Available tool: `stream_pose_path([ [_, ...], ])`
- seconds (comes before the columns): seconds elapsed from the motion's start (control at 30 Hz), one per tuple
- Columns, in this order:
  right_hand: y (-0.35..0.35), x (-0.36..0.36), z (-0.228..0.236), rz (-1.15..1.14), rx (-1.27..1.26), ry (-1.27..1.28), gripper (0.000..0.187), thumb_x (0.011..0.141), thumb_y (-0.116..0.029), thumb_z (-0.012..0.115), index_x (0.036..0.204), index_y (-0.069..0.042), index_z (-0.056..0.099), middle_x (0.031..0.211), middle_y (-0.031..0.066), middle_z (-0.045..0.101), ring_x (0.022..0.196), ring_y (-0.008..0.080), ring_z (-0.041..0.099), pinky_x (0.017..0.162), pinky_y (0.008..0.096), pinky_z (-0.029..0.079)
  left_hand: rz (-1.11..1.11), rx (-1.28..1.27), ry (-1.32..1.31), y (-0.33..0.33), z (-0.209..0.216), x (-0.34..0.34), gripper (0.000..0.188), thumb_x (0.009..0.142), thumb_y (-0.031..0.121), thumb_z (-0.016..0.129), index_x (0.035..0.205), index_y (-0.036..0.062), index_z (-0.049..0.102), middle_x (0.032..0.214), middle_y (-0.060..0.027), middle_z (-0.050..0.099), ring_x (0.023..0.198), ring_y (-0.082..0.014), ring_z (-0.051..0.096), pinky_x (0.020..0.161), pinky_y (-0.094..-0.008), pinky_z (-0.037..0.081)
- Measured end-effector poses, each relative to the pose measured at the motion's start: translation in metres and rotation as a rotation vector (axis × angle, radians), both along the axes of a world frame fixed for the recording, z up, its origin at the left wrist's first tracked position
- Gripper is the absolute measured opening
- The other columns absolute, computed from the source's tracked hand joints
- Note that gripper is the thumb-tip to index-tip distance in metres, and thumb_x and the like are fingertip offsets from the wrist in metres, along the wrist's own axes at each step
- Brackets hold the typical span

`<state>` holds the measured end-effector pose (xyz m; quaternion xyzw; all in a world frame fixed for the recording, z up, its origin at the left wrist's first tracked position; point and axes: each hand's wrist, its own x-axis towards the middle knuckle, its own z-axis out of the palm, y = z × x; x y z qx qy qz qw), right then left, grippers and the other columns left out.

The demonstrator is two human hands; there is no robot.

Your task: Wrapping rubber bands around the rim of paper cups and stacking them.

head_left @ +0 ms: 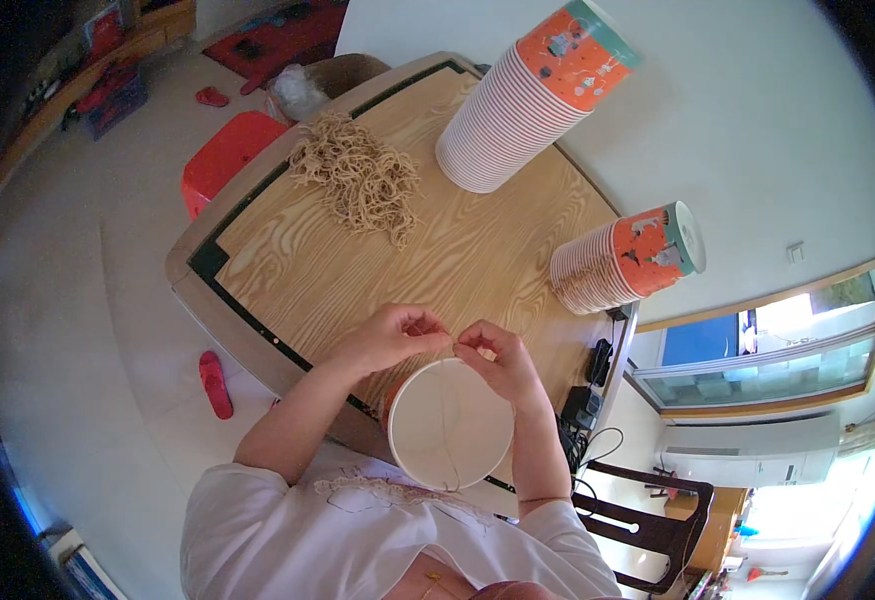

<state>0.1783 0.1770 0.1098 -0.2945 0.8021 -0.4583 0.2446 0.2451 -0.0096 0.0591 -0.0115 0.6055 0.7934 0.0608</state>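
Note:
A white-lined paper bucket [478, 430] stands close to my body at the table's near edge, its open mouth facing up. A thin tan string [444, 420] runs across the mouth from the near rim to the far rim. My left hand [398, 335] and my right hand [499, 358] meet just above the far rim. Both are closed in a pinch on the string, thumbs and fingertips almost touching. The short piece between the fingertips is too small to make out clearly.
A loose heap of tan strings [363, 180] lies at the table's far left. A tall stack of paper buckets [508, 120] stands at the back, and a shorter stack [628, 260] with string along its side is at right. Black adapters [583, 405] and cables lie by the right edge.

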Motion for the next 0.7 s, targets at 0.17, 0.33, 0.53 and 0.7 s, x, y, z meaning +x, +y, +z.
stream_pose_path([
  [0.17, -0.001, 0.0, -0.002, 0.009, 0.009, 0.018, 0.007, 0.079, -0.005, 0.062, 0.085, -0.001, 0.06, 0.079, 0.0031, 0.06, 0.076, 0.011, 0.055, 0.071, 0.0253, 0.044, 0.024, -0.006, 0.04, 0.001, -0.007, -0.001, 0.015, 0.08, 0.015, 0.066, 0.089, 0.0032, 0.063, 0.078, -0.0008, 0.062, 0.071, -0.0078, 0.055, 0.066, -0.0228, 0.044],
  [0.33, 0.001, -0.001, -0.003, 0.004, -0.006, 0.017, 0.007, 0.08, -0.005, 0.062, 0.084, 0.0, 0.06, 0.078, 0.0027, 0.06, 0.075, 0.0107, 0.054, 0.07, 0.0251, 0.044, 0.035, 0.002, -0.003, -0.001, -0.006, 0.0, 0.012, 0.08, 0.012, 0.065, 0.089, 0.0033, 0.063, 0.077, -0.0007, 0.061, 0.072, -0.0075, 0.055, 0.067, -0.0224, 0.044],
  [0.53, -0.001, 0.001, 0.001, -0.02, -0.008, -0.001, 0.007, 0.08, -0.005, 0.062, 0.086, 0.0, 0.062, 0.081, 0.004, 0.061, 0.078, 0.0113, 0.056, 0.072, 0.0257, 0.045, 0.01, 0.071, -0.033, -0.001, -0.006, -0.001, 0.014, 0.079, 0.01, 0.065, 0.092, 0.0051, 0.064, 0.081, 0.0002, 0.061, 0.075, -0.006, 0.055, 0.068, -0.0213, 0.044],
  [0.7, 0.002, -0.002, -0.002, 0.024, -0.001, 0.013, 0.01, 0.083, -0.005, 0.061, 0.09, 0.002, 0.062, 0.084, 0.0039, 0.063, 0.081, 0.0089, 0.056, 0.074, 0.0225, 0.045, -0.051, 0.026, 0.142, 0.006, -0.011, -0.009, 0.017, 0.078, 0.009, 0.066, 0.094, 0.0078, 0.065, 0.082, 0.002, 0.061, 0.074, -0.0055, 0.054, 0.068, -0.0216, 0.044],
])
